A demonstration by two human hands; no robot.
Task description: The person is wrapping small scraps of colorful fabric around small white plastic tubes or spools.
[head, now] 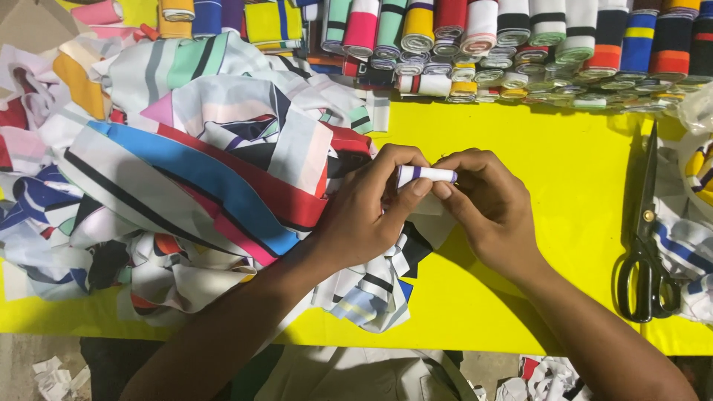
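- Left hand (364, 215): fingers closed on one end of a small rolled strip of white fabric with a purple stripe (425, 174).
- Right hand (483, 204): fingertips pinched on the other end of the same roll.
- Roll: held level above the yellow cloth-covered tabletop (572, 171), between both hands.
- Beside the left hand: heap of loose striped fabric strips (193, 171).
- Along the far edge: rows of rolled striped fabric bands (520, 44).
- Far right: black-handled scissors (648, 245), lying flat.

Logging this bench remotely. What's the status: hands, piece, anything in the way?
Left hand and right hand both pinch small white fabric roll. Striped scrap pile lies under left wrist. Scissors lie apart, right.
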